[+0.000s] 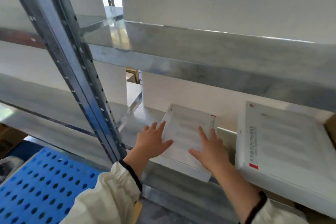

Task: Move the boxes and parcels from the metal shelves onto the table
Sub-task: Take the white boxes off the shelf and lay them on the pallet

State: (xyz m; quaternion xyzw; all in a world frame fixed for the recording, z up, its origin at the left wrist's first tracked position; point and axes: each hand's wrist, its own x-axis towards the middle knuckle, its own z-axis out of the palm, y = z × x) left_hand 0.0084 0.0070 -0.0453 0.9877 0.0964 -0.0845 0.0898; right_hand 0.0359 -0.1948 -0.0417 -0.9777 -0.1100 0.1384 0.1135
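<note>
White box (187,138), print too blurred to read; left hand (152,144) and right hand (211,150) rest on it, fingers straight and spread.

Storeroom / stock area. Galvanised steel shelving rack (200,71) with a slotted upright post (72,71), flat white printed cartons with red marks (283,147) lying in the bays, brown cardboard carton (132,75) behind, blue perforated plastic panel (41,183) beside the rack.
</note>
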